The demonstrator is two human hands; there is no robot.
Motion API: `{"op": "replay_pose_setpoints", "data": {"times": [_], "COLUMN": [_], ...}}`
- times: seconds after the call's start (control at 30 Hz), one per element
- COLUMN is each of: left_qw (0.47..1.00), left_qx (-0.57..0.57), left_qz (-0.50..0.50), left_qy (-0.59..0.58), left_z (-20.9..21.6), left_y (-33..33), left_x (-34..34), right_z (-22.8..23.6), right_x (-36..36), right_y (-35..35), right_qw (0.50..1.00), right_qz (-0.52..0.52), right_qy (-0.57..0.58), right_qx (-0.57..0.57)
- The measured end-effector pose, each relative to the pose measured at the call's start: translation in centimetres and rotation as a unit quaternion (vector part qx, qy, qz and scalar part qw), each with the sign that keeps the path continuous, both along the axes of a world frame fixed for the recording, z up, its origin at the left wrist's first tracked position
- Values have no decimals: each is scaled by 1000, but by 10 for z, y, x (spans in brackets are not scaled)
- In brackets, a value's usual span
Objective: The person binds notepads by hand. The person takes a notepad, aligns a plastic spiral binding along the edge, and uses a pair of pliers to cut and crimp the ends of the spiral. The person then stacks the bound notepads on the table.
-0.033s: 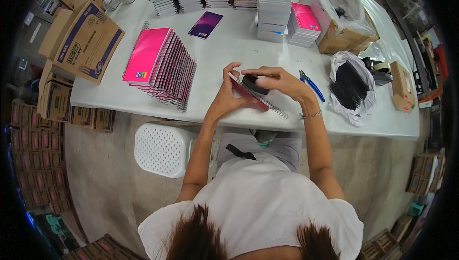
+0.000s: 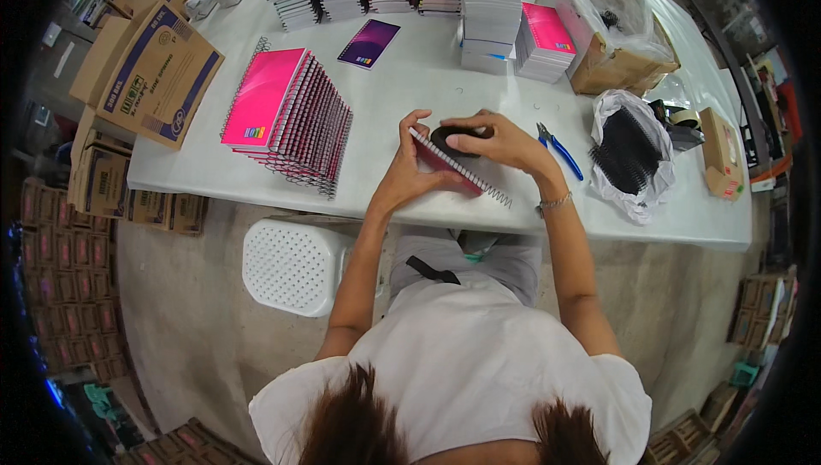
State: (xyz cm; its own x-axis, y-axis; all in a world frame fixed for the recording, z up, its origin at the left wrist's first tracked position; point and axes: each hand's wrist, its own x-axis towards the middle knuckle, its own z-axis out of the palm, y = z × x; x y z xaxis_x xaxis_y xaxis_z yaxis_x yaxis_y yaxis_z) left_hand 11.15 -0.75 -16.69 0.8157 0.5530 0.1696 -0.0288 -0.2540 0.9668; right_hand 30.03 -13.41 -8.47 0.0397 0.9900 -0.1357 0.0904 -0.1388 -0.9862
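The left hand (image 2: 402, 176) is gripping a red-covered notebook (image 2: 445, 166) over the white counter (image 2: 376, 88) in its fingers; the right hand (image 2: 508, 143) is clasping a rounded black tool (image 2: 441, 136); the silver wire coil (image 2: 501, 197) is slanting between them, loose end nearer the right.

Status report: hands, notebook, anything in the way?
Left hand holding notebook. Right hand holding black object by coil. Coil overhangs notebook. Blue pliers aside, not blocking.
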Motion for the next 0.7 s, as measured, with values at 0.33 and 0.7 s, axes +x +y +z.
{"op": "replay_pose_setpoints", "data": {"times": [0.33, 0.7], "left_qw": [1000, 994], "left_qx": [11, 33], "left_qz": [-18, 101], "left_qy": [-17, -38], "left_z": [6, 6], "left_y": [-3, -22], "left_x": [-5, 6], "right_z": [0, -50], "right_x": [-15, 18], "right_y": [5, -16], "right_qw": [995, 838], "right_qz": [-41, -323], "right_qy": [-95, -415], "right_qx": [-7, 149]}}
